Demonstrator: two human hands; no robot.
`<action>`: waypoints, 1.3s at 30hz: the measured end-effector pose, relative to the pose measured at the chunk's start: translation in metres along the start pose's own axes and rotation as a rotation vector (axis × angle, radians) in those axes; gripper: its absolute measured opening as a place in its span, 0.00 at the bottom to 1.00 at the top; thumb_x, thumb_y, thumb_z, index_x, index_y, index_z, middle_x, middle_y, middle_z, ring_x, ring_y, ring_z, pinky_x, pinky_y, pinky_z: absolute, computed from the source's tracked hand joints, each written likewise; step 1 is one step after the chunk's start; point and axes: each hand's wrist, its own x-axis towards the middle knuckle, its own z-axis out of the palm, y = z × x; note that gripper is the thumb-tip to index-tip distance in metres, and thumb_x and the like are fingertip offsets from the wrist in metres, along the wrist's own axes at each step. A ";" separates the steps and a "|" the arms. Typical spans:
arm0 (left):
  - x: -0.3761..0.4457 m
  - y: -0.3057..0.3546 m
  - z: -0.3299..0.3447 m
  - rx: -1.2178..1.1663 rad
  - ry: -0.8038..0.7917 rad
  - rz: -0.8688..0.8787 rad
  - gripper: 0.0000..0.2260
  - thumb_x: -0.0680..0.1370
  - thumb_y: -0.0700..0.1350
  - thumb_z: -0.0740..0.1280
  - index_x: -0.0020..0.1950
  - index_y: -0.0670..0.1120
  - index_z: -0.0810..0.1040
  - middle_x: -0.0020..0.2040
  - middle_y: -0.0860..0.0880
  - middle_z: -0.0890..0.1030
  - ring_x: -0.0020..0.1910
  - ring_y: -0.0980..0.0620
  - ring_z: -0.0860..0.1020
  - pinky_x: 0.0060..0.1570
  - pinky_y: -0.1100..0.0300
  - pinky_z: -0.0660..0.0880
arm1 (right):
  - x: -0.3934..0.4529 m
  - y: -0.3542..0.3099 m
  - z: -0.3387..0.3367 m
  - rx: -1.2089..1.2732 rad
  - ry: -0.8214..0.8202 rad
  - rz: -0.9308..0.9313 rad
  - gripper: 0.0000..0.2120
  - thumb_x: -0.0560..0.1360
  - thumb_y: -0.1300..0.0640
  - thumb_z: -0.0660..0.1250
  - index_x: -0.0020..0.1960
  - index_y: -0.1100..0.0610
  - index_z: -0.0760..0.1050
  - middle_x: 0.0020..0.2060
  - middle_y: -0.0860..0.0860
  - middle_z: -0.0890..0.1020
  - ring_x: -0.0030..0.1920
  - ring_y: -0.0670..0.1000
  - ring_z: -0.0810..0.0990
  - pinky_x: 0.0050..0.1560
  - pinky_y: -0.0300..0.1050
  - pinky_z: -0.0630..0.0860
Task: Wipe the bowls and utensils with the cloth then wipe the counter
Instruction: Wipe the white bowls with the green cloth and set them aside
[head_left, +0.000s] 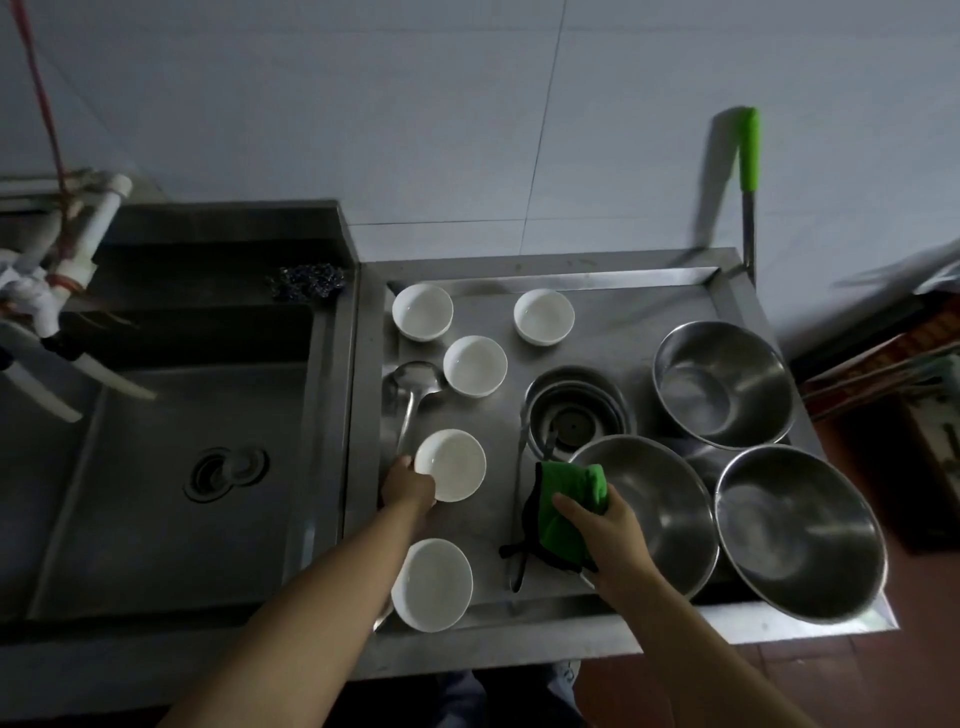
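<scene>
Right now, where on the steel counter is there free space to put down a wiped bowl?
Bare steel lies along the back of the counter, between the far white bowl and the big steel bowl. A smaller patch lies between the green cloth and the near white bowl. The right side is crowded.

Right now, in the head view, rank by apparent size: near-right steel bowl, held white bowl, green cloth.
1. near-right steel bowl, largest.
2-3. green cloth and held white bowl look alike; cloth is bunched, unranked.
</scene>
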 end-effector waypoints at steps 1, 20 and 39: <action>-0.011 0.006 -0.001 -0.050 -0.014 -0.009 0.29 0.74 0.34 0.63 0.75 0.48 0.68 0.66 0.44 0.74 0.60 0.39 0.75 0.51 0.42 0.82 | 0.000 -0.003 0.000 -0.043 0.020 -0.006 0.14 0.74 0.64 0.73 0.60 0.57 0.78 0.47 0.59 0.85 0.47 0.59 0.86 0.50 0.58 0.84; -0.138 0.047 -0.022 -0.410 -0.463 0.078 0.09 0.81 0.40 0.62 0.57 0.49 0.79 0.51 0.41 0.83 0.49 0.44 0.81 0.53 0.49 0.79 | -0.022 -0.060 0.007 -0.974 -0.481 -0.713 0.30 0.79 0.54 0.60 0.80 0.52 0.62 0.74 0.53 0.71 0.71 0.49 0.72 0.73 0.46 0.67; -0.176 0.052 0.005 -0.210 -0.470 0.264 0.14 0.79 0.37 0.66 0.62 0.50 0.79 0.47 0.42 0.85 0.42 0.47 0.84 0.45 0.50 0.83 | -0.001 -0.019 -0.023 -1.553 -0.305 -1.235 0.29 0.60 0.52 0.82 0.60 0.50 0.83 0.55 0.45 0.85 0.55 0.47 0.84 0.61 0.45 0.78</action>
